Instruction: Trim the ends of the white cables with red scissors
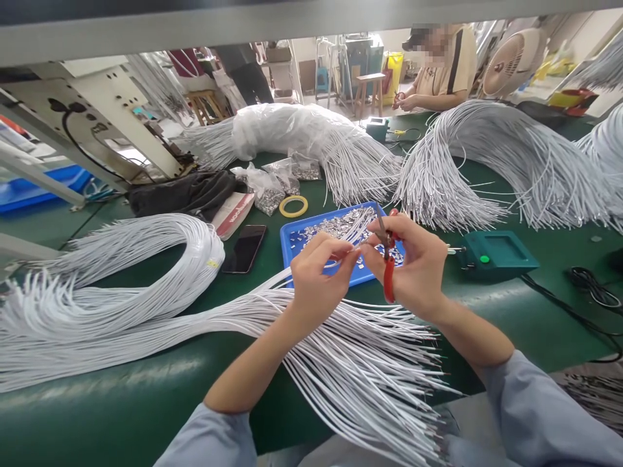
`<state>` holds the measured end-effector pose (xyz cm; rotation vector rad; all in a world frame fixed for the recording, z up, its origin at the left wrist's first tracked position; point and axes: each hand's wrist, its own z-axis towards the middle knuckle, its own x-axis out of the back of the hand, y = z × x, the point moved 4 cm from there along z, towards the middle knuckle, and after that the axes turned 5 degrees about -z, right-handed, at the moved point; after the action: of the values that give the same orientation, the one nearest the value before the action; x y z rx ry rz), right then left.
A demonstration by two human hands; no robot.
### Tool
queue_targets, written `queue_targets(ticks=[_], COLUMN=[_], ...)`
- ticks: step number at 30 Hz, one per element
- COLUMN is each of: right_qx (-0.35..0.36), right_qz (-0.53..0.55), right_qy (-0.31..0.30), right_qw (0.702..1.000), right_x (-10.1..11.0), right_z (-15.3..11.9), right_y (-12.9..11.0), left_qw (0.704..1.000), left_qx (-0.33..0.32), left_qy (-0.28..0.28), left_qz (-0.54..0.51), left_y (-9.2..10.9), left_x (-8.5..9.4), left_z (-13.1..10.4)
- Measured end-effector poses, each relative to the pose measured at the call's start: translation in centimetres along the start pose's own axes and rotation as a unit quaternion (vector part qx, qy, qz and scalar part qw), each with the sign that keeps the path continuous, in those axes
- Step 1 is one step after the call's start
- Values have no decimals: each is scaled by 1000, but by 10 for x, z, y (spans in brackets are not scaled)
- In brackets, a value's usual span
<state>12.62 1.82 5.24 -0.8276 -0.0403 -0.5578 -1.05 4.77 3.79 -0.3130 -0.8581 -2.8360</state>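
Observation:
My left hand (pixel 318 272) pinches the end of a white cable over the blue tray (pixel 286 241). Red-handled scissors (pixel 388 279) sit in my right hand (pixel 413 263), their blades pointing up and away. The thumb and finger of that hand meet the left fingertips at the cable end; what lies between them is too small to make out. Small silvery metal pieces (pixel 335 227) cover much of the tray, with several cable ends lying among them. Under my forearms fans out a loose bundle of white cables (pixel 360 363).
A green device (pixel 501 253) with a black cord stands right of the tray. Further cable bundles (pixel 438 175) lie behind. Left are a phone (pixel 246 248), a tape roll (pixel 293 206) and a coiled bundle (pixel 195 259). A co-worker (pixel 442 71) sits across the table.

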Motion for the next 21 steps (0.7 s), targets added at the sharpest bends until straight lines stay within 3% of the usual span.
queue_targets(ticks=[5, 10, 16, 21], right_qx=[-70, -58, -94, -95], right_qz=[61, 91, 183, 204], right_qy=[-29, 9, -110, -112], right_qw=[995, 994, 972, 968], right_x=[-1, 6, -5, -7], right_z=[1, 9, 13, 12], right_y=[2, 8, 17, 17], left_qw=[999, 993, 955, 949], left_qx=[-47, 48, 180, 189], left_qy=[19, -28, -105, -117], left_qz=[6, -104, -209, -224], left_y=[1, -3, -3, -5], left_x=[3, 3, 2, 3], left_z=[1, 3, 2, 3])
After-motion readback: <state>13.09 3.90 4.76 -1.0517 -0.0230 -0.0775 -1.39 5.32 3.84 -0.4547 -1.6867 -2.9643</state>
